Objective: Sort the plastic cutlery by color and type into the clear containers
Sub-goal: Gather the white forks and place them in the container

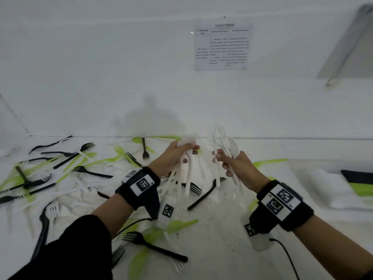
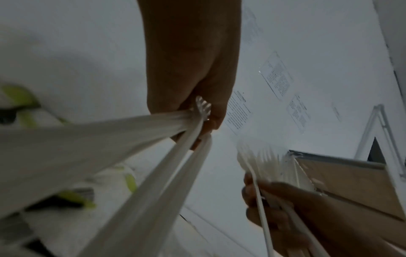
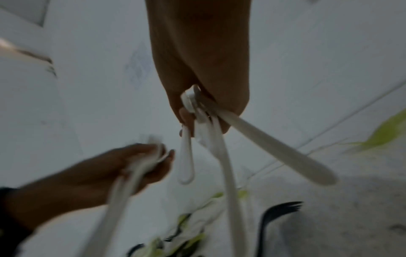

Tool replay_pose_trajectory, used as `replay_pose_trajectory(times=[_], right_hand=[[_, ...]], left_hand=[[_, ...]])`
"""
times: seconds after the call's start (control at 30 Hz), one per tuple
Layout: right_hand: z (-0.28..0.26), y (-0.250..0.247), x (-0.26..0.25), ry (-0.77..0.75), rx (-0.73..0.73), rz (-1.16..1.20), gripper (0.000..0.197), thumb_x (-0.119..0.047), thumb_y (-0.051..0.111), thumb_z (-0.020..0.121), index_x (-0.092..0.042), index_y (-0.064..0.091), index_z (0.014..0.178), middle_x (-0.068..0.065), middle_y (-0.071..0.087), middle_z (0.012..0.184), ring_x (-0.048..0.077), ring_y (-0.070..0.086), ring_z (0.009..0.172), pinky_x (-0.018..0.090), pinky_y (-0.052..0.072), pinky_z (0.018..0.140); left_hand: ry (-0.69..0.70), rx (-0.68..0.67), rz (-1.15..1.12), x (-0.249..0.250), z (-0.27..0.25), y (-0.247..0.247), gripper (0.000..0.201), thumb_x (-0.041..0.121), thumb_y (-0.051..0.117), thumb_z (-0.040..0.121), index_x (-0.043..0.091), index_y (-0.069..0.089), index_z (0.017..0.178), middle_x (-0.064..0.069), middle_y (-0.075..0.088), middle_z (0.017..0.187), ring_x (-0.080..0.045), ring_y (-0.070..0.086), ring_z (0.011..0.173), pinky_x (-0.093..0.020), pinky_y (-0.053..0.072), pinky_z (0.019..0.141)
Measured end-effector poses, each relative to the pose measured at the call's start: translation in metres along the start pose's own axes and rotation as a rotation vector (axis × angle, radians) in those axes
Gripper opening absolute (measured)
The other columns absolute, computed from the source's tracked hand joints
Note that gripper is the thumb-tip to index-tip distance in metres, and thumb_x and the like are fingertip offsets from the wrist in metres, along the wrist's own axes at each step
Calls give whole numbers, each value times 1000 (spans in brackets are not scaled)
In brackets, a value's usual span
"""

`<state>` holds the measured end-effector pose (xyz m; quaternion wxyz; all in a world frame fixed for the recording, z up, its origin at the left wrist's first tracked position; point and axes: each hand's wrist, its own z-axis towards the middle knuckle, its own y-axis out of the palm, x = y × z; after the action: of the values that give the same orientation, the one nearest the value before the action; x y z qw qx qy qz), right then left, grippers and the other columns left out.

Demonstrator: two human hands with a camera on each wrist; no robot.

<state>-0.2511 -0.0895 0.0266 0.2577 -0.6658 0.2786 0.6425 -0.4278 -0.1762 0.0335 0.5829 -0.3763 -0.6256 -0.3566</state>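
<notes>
Both hands are raised above the table, a short gap between them, each gripping a bunch of white plastic cutlery. My left hand (image 1: 189, 153) holds white forks (image 1: 187, 178) near their heads, handles hanging down; tines show by the fingers (image 2: 203, 106). My right hand (image 1: 220, 159) grips a second white bunch (image 1: 227, 142), heads up and handles down. In the right wrist view its fingers (image 3: 186, 118) curl round several white handles (image 3: 226, 156). Blurred clear containers (image 1: 323, 199) at the right edge hold white, black and green pieces.
Black, green and white cutlery lies scattered over the white table (image 1: 222, 229), thickest at the left. A black fork (image 1: 203, 196) lies under my hands and another (image 1: 153, 247) near the front. A printed sheet (image 1: 223, 47) hangs on the back wall.
</notes>
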Motion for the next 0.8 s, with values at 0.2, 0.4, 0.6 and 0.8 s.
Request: replay_pose_trajectory(times=[0.2,0.4,0.6,0.8], right_hand=[[-27,14,18,-33,83,-169,5,-12,65,86,-13,62,82,-15,53,44,-2,44,38,13,32,37],[-46,7,32,55,43,-201,6,-15,67,85,-12,62,84,-1,57,64,1,42,42,16,31,38],[-60,9,38,76,92,-70,24,-20,73,80,-14,54,66,-12,41,44,9,28,45,18,25,38],[-65,25,40,-65,72,-255,17,-23,80,72,-15,65,68,-12,52,46,2,41,38,13,32,39]], left_hand=[[-82,-31,-261,-12,-14,47,34,32,44,96,6,63,84,-1,70,67,-12,67,61,-23,55,56],[-192,-78,-358,-24,-27,55,24,23,53,94,2,63,92,-10,70,81,-19,69,70,-30,57,59],[-195,-52,-421,-38,-34,53,19,14,56,92,-2,61,101,-17,64,92,-23,68,74,-34,59,65],[-202,49,-456,-42,-36,56,18,0,53,91,3,56,73,-4,62,54,-13,62,48,-22,50,45]])
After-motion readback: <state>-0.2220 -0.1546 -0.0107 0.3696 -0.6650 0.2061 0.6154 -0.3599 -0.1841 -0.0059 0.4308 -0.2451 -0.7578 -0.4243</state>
